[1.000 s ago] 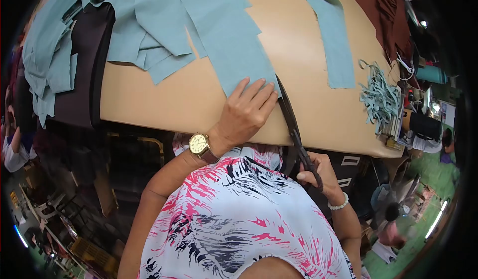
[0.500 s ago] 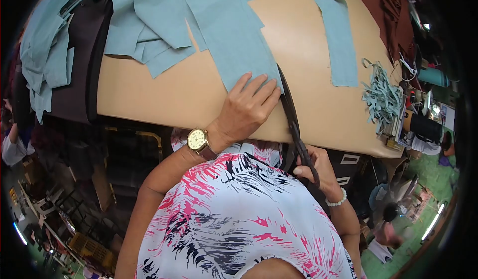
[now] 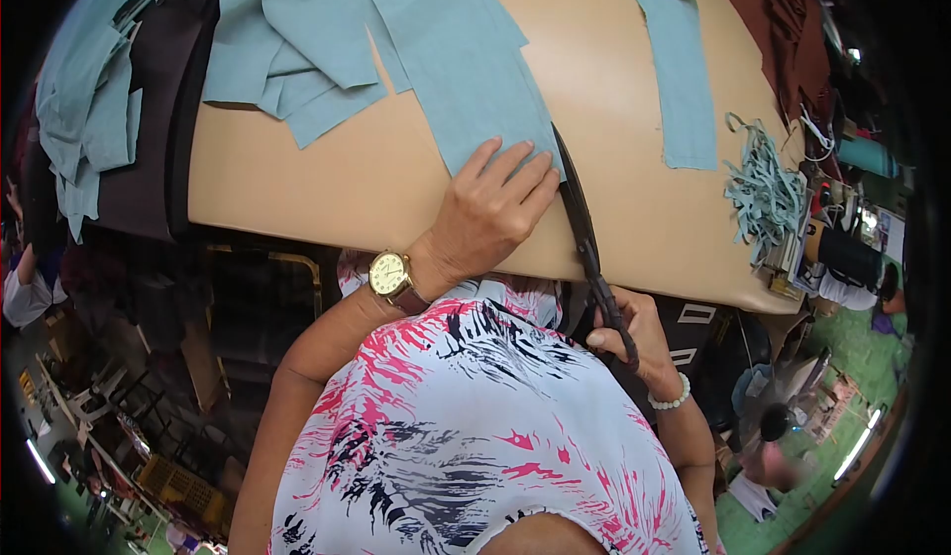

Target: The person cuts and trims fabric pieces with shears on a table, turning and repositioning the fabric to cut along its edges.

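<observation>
Lying open and flat over the cloth (image 3: 466, 70) on the table (image 3: 317, 189), the left hand (image 3: 495, 208) is touching its near end, while the right hand (image 3: 644, 332), just off the table's near edge, is gripping the scissors (image 3: 586, 246).

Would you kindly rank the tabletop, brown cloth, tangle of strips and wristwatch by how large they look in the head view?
Largest to smallest:
Tan tabletop
Brown cloth
Tangle of strips
Wristwatch
</observation>
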`<state>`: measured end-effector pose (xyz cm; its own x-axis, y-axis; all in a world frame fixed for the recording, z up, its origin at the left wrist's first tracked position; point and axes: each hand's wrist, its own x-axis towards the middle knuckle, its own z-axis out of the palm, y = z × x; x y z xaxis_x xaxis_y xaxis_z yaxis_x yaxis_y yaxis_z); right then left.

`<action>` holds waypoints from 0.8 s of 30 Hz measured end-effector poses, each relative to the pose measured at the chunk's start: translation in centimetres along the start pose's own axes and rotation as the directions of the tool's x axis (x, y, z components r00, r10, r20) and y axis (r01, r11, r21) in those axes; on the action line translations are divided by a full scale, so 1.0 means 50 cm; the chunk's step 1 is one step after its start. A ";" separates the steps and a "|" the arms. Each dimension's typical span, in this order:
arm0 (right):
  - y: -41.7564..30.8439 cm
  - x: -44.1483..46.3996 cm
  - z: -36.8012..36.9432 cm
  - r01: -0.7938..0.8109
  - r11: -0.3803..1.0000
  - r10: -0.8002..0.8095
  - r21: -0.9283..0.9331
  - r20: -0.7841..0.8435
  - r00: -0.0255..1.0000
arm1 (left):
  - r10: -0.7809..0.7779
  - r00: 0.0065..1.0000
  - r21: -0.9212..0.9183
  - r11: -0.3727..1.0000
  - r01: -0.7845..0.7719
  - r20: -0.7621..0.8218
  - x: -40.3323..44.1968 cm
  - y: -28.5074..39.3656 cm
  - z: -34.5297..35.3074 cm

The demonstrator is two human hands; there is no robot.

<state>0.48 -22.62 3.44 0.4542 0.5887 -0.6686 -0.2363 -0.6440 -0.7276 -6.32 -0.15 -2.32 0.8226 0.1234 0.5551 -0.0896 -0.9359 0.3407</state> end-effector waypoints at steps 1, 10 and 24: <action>0.001 -0.001 0.000 0.001 1.000 -0.001 0.004 0.001 1.000 | 0.000 1.000 0.000 1.000 0.000 0.002 0.000 0.000 0.000; 0.004 -0.005 -0.011 -0.025 0.999 0.026 -0.022 0.024 0.999 | 0.001 1.000 -0.007 1.000 -0.001 0.011 0.001 0.000 0.000; 0.011 -0.010 -0.018 -0.062 0.998 0.063 -0.024 0.037 0.997 | 0.017 1.000 -0.015 1.000 -0.017 0.007 -0.001 -0.002 0.001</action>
<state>0.90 -23.70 3.53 0.4065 0.5647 -0.7182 -0.2433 -0.6908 -0.6809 -6.33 -0.07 -2.40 0.8251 0.1050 0.5552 -0.1118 -0.9328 0.3426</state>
